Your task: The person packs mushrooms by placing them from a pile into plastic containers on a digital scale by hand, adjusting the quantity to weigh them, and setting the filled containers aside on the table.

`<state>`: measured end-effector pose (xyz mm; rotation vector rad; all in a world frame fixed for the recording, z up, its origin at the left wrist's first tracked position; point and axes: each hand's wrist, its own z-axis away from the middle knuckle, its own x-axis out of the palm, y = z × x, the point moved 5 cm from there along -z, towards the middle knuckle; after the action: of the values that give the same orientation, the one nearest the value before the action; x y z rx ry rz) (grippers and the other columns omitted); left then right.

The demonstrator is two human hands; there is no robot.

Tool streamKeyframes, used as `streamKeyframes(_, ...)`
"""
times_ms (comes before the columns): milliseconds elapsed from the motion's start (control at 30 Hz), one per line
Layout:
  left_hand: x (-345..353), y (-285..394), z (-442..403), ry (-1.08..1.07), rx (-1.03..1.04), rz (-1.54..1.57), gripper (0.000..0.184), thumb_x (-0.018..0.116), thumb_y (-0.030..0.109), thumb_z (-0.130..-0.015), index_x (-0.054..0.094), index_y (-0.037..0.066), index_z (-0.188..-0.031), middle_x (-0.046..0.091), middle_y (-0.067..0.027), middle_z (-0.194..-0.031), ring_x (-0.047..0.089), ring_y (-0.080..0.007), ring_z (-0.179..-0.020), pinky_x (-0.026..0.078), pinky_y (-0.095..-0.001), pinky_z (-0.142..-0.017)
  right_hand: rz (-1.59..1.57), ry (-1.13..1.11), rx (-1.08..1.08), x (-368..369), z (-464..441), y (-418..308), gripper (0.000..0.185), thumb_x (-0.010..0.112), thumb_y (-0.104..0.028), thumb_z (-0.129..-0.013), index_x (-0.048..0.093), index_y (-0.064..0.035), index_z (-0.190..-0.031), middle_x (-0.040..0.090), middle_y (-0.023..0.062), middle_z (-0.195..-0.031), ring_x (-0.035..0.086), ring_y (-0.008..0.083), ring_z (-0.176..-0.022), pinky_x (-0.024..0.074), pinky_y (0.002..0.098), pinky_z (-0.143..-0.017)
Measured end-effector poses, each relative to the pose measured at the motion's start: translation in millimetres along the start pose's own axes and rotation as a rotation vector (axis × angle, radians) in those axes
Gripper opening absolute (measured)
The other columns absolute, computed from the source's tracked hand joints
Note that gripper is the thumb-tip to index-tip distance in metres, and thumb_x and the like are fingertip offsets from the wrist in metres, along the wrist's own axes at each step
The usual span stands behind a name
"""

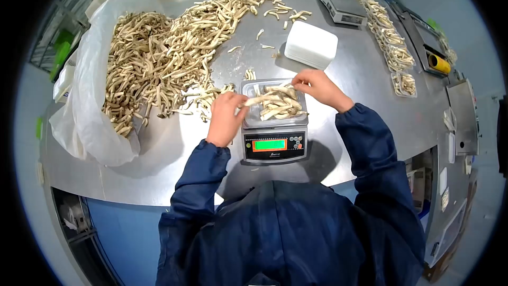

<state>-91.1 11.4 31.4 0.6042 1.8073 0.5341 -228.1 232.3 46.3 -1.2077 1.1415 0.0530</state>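
Observation:
A clear plastic tray (253, 120) holding several long pale mushrooms (280, 107) sits on a digital scale (275, 154) with a lit green display; its digits are unreadable. My left hand (225, 118) is at the tray's left rim, fingers closed on a mushroom (257, 100) that reaches over the tray. Over the far right corner, my right hand (323, 90) has its fingertips pinched together by the pale end of a mushroom in the tray. What lies between those fingertips is mostly hidden.
A large mushroom heap (159, 63) spills from a clear plastic bag (87, 106) on the left. Beyond my right hand stands a stack of white trays (311, 44). A second scale (341, 9) and a row of filled trays (398, 57) line the steel table's (370, 122) right side.

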Motion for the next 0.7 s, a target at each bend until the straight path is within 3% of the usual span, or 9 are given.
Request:
streamKeyframes(67, -14.1, -7.3, 0.6, 0.057, -0.029, 0.075, 0.017, 0.068, 0.009, -0.08, 0.067, 0.004, -0.097, 0.062, -0.0125, -0.091, 0.058, -0.0319, -0.091, 0.044, -0.0409, -0.082, 0.037, -0.056, 0.056, 5.1, 9.5, -0.8, 0.02, 0.063, -0.019, -0.081, 0.069, -0.0031, -0.09, 0.066, 0.0131, -0.085, 0.062, 0.0299, -0.079, 0.049, 0.0392, -0.072)
streamKeyframes(267, -33.2, -28.7, 12.5, 0.129, -0.144, 0.067, 0.021, 0.067, 0.011, -0.082, 0.065, 0.001, -0.101, 0.063, -0.0129, -0.096, 0.057, -0.0306, -0.094, 0.044, -0.0393, -0.085, 0.228, -0.098, 0.079, 27.7, 22.6, -7.0, 0.017, 0.063, -0.022, -0.079, 0.066, -0.0059, -0.081, 0.062, 0.0103, -0.081, 0.06, 0.0294, -0.078, 0.0483, 0.0407, -0.069)
streamKeyframes(467, -35.6, -33.0, 22.7, 0.142, -0.161, 0.116, 0.025, 0.068, 0.013, -0.083, 0.064, 0.0, -0.104, 0.063, -0.012, -0.092, 0.059, -0.0258, -0.089, 0.046, -0.0346, -0.082, 0.38, 0.095, -0.013, 19.0, 12.9, -36.7, 0.017, 0.065, -0.023, -0.081, 0.065, -0.0069, -0.087, 0.061, 0.0086, -0.085, 0.062, 0.0276, -0.08, 0.05, 0.0374, -0.068)
streamKeyframes(700, -25.1, -28.9, 27.7, 0.097, -0.159, 0.12, 0.021, 0.067, 0.01, -0.082, 0.064, 0.0, -0.1, 0.062, -0.0134, -0.092, 0.057, -0.0314, -0.092, 0.044, -0.0391, -0.083, 0.406, 0.051, 0.07, 30.9, 43.0, -49.5, 0.021, 0.067, -0.027, -0.079, 0.064, -0.0061, -0.081, 0.062, 0.0106, -0.084, 0.063, 0.0297, -0.08, 0.0513, 0.0403, -0.068)
